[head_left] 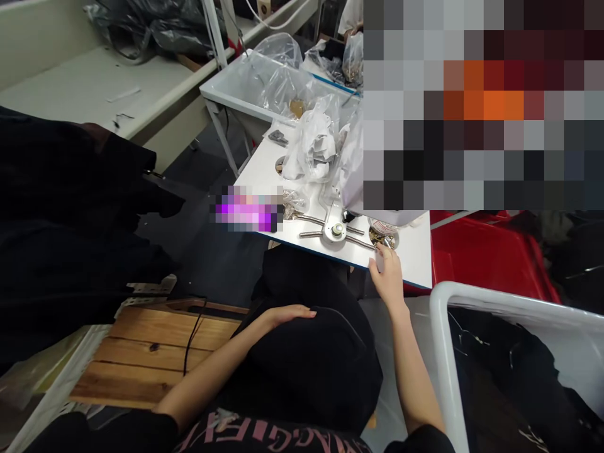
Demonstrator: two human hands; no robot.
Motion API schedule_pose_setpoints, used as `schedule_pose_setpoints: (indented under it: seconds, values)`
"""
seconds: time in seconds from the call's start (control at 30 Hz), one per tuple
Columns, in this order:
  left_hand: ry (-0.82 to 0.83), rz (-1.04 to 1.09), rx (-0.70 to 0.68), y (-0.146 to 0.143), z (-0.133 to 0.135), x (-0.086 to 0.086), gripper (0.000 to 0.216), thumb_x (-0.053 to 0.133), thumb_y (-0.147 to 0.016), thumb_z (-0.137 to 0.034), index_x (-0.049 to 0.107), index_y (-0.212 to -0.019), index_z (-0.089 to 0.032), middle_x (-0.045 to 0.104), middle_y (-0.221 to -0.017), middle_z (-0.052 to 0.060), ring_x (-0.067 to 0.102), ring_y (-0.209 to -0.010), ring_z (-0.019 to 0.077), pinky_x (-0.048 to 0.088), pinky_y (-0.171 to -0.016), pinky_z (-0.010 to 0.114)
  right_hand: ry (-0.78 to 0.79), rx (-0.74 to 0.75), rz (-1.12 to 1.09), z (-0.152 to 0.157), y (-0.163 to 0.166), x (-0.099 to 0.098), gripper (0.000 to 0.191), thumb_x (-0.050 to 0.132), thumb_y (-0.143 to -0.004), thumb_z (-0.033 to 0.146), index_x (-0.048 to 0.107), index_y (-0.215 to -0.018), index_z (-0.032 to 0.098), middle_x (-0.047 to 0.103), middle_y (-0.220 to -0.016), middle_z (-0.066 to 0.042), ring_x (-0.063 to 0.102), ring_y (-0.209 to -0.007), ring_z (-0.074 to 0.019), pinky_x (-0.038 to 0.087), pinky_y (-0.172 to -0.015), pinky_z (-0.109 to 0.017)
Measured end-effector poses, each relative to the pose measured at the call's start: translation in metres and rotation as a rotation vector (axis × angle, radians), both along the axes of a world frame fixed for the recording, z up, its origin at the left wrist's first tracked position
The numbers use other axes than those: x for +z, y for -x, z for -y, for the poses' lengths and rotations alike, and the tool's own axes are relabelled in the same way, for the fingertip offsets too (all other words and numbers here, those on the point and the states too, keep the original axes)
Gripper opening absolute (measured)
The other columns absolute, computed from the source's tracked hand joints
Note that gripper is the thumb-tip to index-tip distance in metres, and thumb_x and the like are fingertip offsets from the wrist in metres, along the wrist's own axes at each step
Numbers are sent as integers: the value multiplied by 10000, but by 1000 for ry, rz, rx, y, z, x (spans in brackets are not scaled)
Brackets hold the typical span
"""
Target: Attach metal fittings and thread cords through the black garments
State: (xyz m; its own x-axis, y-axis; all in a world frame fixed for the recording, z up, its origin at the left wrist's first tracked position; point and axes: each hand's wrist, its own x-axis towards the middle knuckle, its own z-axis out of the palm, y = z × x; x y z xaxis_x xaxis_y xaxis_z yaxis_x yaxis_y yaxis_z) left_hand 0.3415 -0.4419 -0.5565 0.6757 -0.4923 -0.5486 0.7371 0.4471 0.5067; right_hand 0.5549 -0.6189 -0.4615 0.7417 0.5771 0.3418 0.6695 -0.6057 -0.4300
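My left hand [290, 313] lies flat on the dark cloth over my lap, fingers stretched out and holding nothing. At the table's front right, my right hand [387, 267] reaches to a round opening [383, 238] filled with small brass-coloured pieces. Its thumb stands apart from the fingers, whose tips touch the opening's near edge; no held thing shows. Left of that hand is a small white machine base [334, 233] with ribbed metal flexible tubes [361, 243] on both sides. Clear plastic bags with white contents [321, 145] rest behind it on the white table [406, 267].
Beside my right arm stands a white bin [446, 327] with dark clothes [514, 358]. A red bin [491, 258] is beyond it. Dark garments [70, 220] hang at left above a wooden slatted surface [136, 352]. Blurred blocks hide the upper right and a spot on the table's left.
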Motion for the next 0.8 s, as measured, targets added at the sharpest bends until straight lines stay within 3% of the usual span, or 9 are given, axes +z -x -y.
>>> schedule_pose_setpoints:
  seconds: [0.23,0.5,0.8]
  values:
    - [50,-43,49,3,-5,-4,420,752,-615,-468,711,-855,-125,692,-782,34,595,-663,129,443,-700,254,-62,-22,0,-12,-10,-5,232,439,-851,238,615,-989,174,584,-922,-83,560,-810,-194,475,-808,-359]
    - [94,-92,66,1,-7,2,427,778,-588,-446,712,-850,-115,691,-774,31,601,-679,131,440,-716,260,-75,-38,-11,-13,-12,-4,253,457,-811,207,637,-984,169,591,-881,-67,556,-708,-163,484,-741,-326]
    - [95,-109,78,0,-7,6,396,778,-600,-422,707,-841,-116,689,-780,30,601,-685,131,434,-733,269,-59,-155,5,-22,-12,-5,256,460,-734,165,640,-916,154,540,-762,-34,517,-644,-154,467,-681,-306]
